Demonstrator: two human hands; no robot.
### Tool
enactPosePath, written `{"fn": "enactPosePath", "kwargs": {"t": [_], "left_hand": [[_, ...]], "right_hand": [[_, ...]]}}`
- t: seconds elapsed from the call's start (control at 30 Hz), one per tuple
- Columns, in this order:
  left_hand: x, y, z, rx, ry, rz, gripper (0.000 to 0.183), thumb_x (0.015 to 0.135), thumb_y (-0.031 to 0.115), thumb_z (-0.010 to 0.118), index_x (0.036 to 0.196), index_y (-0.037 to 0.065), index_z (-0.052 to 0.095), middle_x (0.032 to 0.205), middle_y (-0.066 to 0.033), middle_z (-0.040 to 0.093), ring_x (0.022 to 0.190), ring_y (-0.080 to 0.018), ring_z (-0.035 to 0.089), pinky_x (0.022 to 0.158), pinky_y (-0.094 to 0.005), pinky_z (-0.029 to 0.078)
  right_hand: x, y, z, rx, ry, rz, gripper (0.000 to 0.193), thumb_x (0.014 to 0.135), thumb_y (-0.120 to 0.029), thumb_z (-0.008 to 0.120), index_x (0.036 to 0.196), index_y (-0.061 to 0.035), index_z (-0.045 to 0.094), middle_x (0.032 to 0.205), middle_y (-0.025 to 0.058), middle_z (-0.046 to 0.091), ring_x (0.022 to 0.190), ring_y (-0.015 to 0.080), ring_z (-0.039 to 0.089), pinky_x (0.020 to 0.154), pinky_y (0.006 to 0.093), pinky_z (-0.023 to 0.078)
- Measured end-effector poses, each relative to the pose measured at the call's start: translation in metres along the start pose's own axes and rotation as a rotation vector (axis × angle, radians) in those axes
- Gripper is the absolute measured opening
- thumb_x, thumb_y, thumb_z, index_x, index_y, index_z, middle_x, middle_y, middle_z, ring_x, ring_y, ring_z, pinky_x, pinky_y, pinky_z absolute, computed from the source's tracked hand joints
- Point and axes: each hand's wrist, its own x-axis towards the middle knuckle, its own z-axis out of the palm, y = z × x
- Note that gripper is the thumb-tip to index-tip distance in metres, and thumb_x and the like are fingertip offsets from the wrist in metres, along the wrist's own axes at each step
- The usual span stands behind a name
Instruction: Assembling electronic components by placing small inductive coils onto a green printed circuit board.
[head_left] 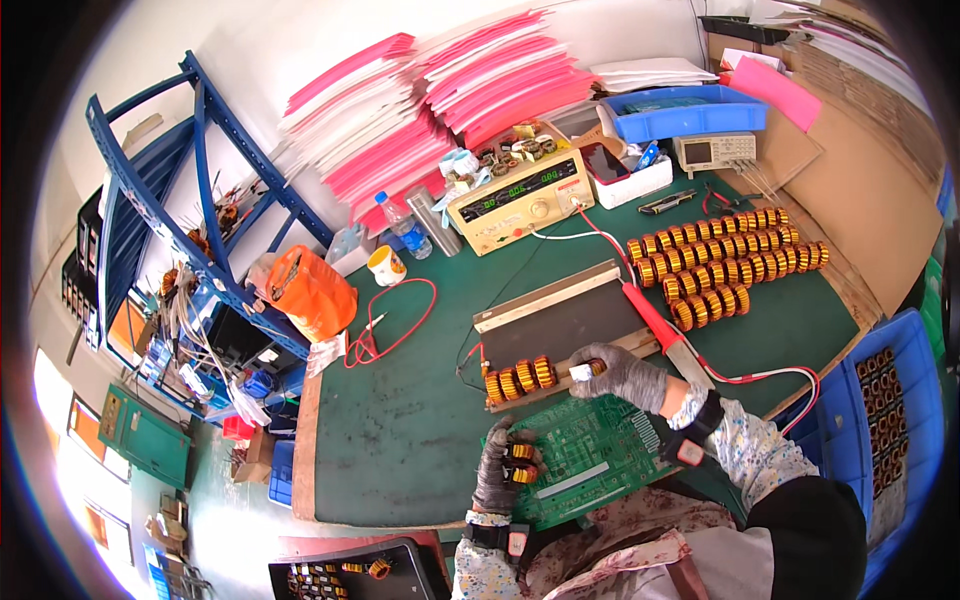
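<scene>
My left hand, in a grey glove, is closed around two copper-wound ring coils at the left end of a green circuit board. The board lies tilted at the table's near edge, close to my body. My gloved right hand is above the board's far edge, its fingers pinched on a small coil with a white patch; the fingers hide part of it. Left of that hand, a short row of copper coils stands along the near rail of a dark flat fixture.
Rows of copper coils stand at the right. A red probe handle with its cable lies beside the fixture. Behind are a bench power supply, a water bottle and an orange bag. A blue bin stands right.
</scene>
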Motion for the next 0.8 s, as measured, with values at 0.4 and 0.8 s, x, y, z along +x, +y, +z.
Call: {"fn": "enactPosePath", "kwargs": {"t": [0.4, 0.8], "left_hand": [[-0.004, -0.005, 0.001, 0.022, -0.028, 0.068, 0.054, 0.086, 0.039, 0.060, 0.128, 0.012, 0.040, 0.092, -0.0078, 0.060, 0.072, -0.0239, 0.061, 0.061, -0.0401, 0.055], [-0.005, -0.002, 0.029, 0.070, -0.050, 0.047, 0.057, 0.086, 0.029, 0.062, 0.131, 0.008, 0.034, 0.097, -0.0075, 0.058, 0.077, -0.0212, 0.062, 0.064, -0.0361, 0.055]], "right_hand": [[0.030, 0.020, 0.027, -1.066, 0.212, -0.291, 0.065, 0.062, 0.001, 0.070, 0.121, 0.0013, 0.041, 0.116, 0.0210, 0.041, 0.104, 0.0366, 0.048, 0.089, 0.0406, 0.043], [-0.022, 0.008, 0.061, -0.382, 0.026, -0.189, 0.048, 0.087, -0.025, 0.060, 0.125, -0.0017, 0.043, 0.120, 0.0168, 0.049, 0.109, 0.0290, 0.051, 0.091, 0.0358, 0.044]]}}
